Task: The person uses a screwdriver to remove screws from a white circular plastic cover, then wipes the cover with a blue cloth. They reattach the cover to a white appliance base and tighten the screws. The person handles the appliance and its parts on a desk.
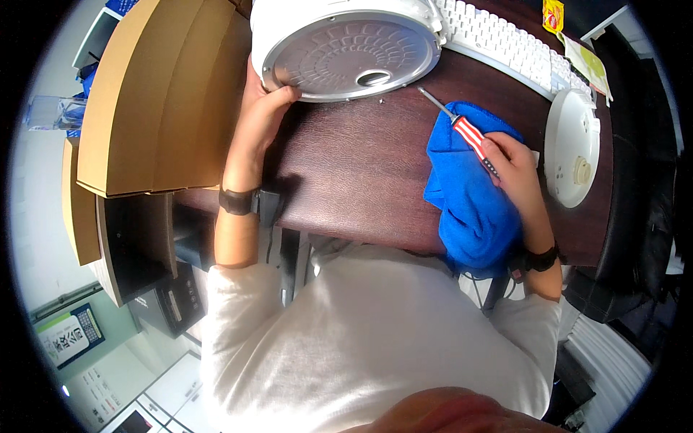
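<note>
A white rounded appliance, which looks like a rice cooker, stands at the far side of the table with its patterned metal plate [339, 54] facing me. My left hand [261, 101] grips its lower left rim, thumb on the front edge and the other fingers hidden. My right hand [512, 162] holds a screwdriver [471, 137] by its red-and-white striped handle, its tip pointing to the far left, apart from the plate. Beneath the screwdriver lies a crumpled blue cloth [469, 195]. A tiny metallic piece [381, 101], perhaps a screw, rests just below the plate.
A white round cover [572, 148] lies right of my right hand. Behind it is a white keyboard [505, 47], with a yellow packet [553, 16] farther off. Cardboard boxes [155, 94] crowd the left side of the dark brown table [346, 173].
</note>
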The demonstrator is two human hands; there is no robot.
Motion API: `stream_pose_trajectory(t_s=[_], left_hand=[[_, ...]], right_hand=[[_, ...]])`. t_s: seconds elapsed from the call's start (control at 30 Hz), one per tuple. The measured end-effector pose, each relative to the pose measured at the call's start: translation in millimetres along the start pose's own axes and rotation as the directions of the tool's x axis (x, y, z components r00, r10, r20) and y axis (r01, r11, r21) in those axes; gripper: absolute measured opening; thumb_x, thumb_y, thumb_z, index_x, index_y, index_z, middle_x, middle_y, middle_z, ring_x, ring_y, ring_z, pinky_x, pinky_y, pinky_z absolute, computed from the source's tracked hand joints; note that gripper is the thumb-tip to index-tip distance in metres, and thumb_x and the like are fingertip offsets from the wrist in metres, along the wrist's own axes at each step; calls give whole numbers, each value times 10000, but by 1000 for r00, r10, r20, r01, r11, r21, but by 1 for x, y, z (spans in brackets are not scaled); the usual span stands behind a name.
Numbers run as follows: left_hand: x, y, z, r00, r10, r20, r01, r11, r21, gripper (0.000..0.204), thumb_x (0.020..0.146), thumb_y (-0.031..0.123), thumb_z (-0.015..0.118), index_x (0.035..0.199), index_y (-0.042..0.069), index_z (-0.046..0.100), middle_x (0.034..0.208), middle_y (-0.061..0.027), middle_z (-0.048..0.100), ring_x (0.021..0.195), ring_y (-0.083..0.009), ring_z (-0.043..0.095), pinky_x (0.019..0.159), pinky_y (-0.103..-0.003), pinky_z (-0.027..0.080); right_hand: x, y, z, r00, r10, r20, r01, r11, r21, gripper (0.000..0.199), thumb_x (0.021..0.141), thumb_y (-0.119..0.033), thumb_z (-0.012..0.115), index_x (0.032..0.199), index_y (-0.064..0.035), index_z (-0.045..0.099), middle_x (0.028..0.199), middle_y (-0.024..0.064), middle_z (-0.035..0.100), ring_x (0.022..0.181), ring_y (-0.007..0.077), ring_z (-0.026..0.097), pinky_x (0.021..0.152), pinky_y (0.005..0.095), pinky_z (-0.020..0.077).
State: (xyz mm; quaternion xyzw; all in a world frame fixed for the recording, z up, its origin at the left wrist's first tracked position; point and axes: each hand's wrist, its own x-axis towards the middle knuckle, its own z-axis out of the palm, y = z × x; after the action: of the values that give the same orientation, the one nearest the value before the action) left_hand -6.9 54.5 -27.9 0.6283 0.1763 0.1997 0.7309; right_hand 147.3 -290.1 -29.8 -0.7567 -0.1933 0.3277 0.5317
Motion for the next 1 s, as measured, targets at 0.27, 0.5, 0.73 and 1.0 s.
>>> stream_pose_trajectory(t_s=[0.27, 0.5, 0.73, 1.0], left_hand=[[7, -2, -1, 1000, 19, 13, -18, 1000, -21, 727, 678, -31, 571, 1329, 80, 268, 954, -37, 494, 819, -124, 502, 702, -253, 445], [-2, 1, 0, 998, 22, -61, -18, 998, 62, 747, 699, -15, 583, 1348, 47, 220, 1096, -92, 475, 1020, -198, 484, 884, -328, 415], [-4, 2, 5, 930, 348, -119, -341, 937, 78, 750, 724, 36, 651, 1342, 8, 227, 1314, -154, 357, 1228, -247, 356, 1016, -362, 310], [-15, 5, 2, 530, 816, -233, -728, 578, 368, 49, 813, 10, 551, 851, -13, 528, 801, -82, 567, 701, -144, 521, 633, -242, 418]], right_hand=[[0, 0, -7, 1000, 16, 27, -17, 999, 43, 235, 905, -213, 542, 923, 9, 619, 614, 0, 539, 464, 40, 458, 400, 186, 326], [1, 5, -6, 1000, 21, 18, -23, 998, 58, 255, 911, -249, 537, 948, -9, 615, 650, 14, 559, 451, 33, 449, 393, 173, 324], [1, 2, -7, 995, 40, 95, -52, 990, 128, 251, 906, -255, 529, 936, -17, 602, 637, 18, 550, 440, 32, 444, 371, 171, 298], [-6, -5, -10, 981, 24, 193, -66, 974, 216, 229, 890, -234, 538, 929, -17, 602, 638, 28, 556, 434, 35, 441, 355, 181, 279]])
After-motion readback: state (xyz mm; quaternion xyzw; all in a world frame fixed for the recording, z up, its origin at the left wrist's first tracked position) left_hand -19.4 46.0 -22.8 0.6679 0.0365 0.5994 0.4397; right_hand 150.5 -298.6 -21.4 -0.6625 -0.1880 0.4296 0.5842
